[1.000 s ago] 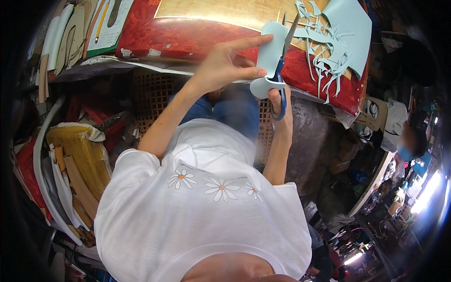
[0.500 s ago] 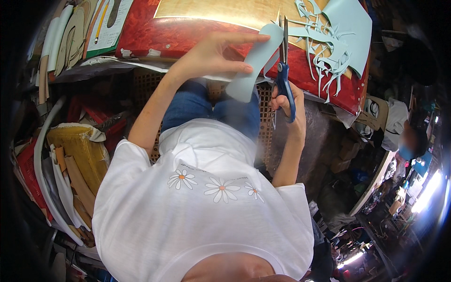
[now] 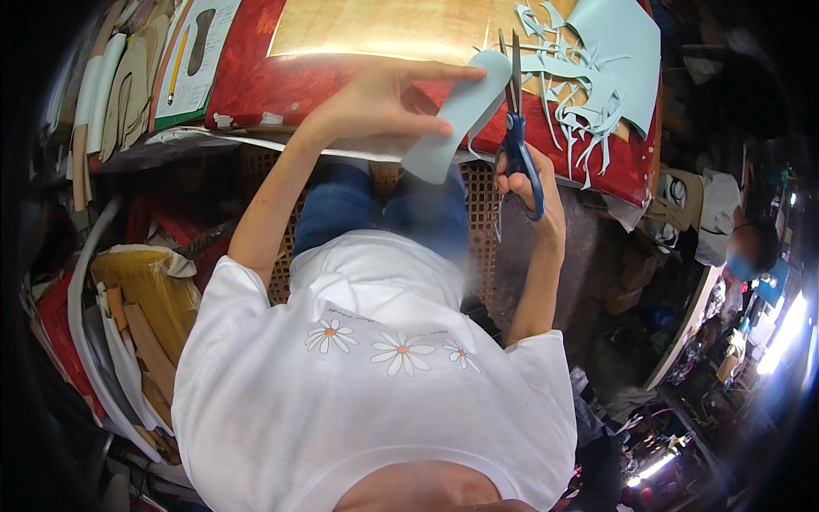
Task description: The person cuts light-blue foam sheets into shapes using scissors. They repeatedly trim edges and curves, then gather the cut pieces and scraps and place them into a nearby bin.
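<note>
My left hand point(image 3: 380, 98) pinches a long, rounded pale blue cut-out piece point(image 3: 456, 111) and holds it slanted over the near edge of the red table point(image 3: 247, 85). My right hand point(image 3: 533, 183) grips blue-handled scissors point(image 3: 516, 128), blades pointing up along the piece's right edge, close to it. Behind the scissors lie a pale blue sheet point(image 3: 618, 47) and a tangle of pale blue offcut strips point(image 3: 572, 94).
A yellow-brown board point(image 3: 384, 26) covers the table's middle. Cardboard patterns and a pencil point(image 3: 177, 64) lie at the table's left. Stacked sheets and a yellow bag point(image 3: 141, 299) stand at my left. Another person point(image 3: 742, 247) sits at the far right.
My left hand has turned the pale blue piece and brought it lower. The scissors have moved from under the piece to upright beside its right edge.
</note>
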A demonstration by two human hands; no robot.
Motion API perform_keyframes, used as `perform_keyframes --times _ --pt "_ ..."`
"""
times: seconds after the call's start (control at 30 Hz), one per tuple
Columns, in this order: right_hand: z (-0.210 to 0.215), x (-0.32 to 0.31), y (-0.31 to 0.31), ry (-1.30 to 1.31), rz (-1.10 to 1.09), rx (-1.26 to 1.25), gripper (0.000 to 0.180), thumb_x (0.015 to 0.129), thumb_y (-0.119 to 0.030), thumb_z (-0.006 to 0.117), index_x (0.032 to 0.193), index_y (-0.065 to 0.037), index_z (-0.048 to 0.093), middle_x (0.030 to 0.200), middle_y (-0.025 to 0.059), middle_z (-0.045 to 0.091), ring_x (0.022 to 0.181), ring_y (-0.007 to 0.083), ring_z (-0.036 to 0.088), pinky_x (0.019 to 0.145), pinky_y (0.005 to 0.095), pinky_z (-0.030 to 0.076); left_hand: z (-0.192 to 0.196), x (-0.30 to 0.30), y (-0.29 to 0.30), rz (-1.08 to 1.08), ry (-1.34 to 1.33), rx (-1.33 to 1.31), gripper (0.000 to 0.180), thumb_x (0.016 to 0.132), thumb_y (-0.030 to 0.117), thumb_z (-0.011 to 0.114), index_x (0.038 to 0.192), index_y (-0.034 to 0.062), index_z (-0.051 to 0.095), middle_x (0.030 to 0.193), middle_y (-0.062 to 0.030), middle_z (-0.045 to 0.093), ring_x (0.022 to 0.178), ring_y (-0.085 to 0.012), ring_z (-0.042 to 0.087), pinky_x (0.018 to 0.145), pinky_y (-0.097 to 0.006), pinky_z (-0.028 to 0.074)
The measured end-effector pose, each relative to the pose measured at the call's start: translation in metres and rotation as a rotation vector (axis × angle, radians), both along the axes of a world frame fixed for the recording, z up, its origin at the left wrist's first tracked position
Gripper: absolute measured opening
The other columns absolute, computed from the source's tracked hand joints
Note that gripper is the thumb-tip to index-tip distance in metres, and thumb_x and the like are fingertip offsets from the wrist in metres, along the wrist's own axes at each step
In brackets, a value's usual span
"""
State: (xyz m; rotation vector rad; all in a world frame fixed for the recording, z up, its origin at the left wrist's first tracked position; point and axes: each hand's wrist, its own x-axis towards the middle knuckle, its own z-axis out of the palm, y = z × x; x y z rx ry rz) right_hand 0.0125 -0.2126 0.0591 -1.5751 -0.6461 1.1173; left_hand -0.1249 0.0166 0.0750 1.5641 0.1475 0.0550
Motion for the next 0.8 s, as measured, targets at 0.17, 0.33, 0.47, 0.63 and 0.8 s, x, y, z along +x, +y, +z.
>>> perform_keyframes --times 0.17,0.33,0.47,0.63,0.8 --pt "0.003 -0.004 0.001 -0.004 -0.039 0.019 0.071 0.055 -0.065 0.075 0.083 -0.003 0.053 0.063 -0.0011 0.05 0.058 0.0071 0.048 0.054 0.0202 0.035 -0.001 0.002 -0.004 0.002 -0.078 0.034 0.065 0.071 0.007 0.075 0.13 0.0078 0.048 0.126 -0.0055 0.055 0.084 -0.0127 0.065 0.076 -0.026 0.053" --pt "0.002 0.0 -0.003 0.015 -0.02 0.022 0.07 0.055 -0.062 0.077 0.083 -0.003 0.053 0.062 -0.0012 0.05 0.058 0.0073 0.048 0.055 0.02 0.036 -0.003 0.004 -0.002 -0.021 -0.024 0.038 0.065 0.071 0.007 0.075 0.13 0.0076 0.048 0.126 -0.005 0.055 0.084 -0.0129 0.064 0.076 -0.026 0.053" --pt "0.0 0.004 -0.008 0.007 0.019 0.004 0.062 0.059 -0.057 0.078 0.082 -0.004 0.054 0.07 -0.0026 0.05 0.064 0.0074 0.047 0.058 0.022 0.038 -0.002 0.005 -0.002 -0.023 -0.021 0.06 0.065 0.071 0.008 0.076 0.13 0.0072 0.049 0.126 -0.0047 0.054 0.085 -0.0125 0.064 0.076 -0.026 0.053" --pt "-0.003 0.006 -0.008 -0.015 -0.008 0.005 0.06 0.06 -0.054 0.079 0.081 -0.004 0.054 0.07 -0.0023 0.05 0.064 0.0073 0.047 0.058 0.0217 0.038 0.0 0.008 -0.007 -0.024 -0.055 0.079 0.064 0.071 0.007 0.076 0.129 0.0068 0.049 0.126 -0.0046 0.054 0.085 -0.0123 0.064 0.076 -0.026 0.054" --pt "-0.002 0.007 -0.011 0.001 -0.019 0.01 0.052 0.063 -0.047 0.08 0.079 -0.004 0.054 0.067 -0.0028 0.05 0.061 0.0057 0.046 0.054 0.0206 0.036 -0.002 0.009 -0.007 -0.033 -0.052 0.085 0.063 0.071 0.006 0.075 0.129 0.0072 0.05 0.127 -0.0051 0.054 0.085 -0.0117 0.063 0.075 -0.025 0.053"
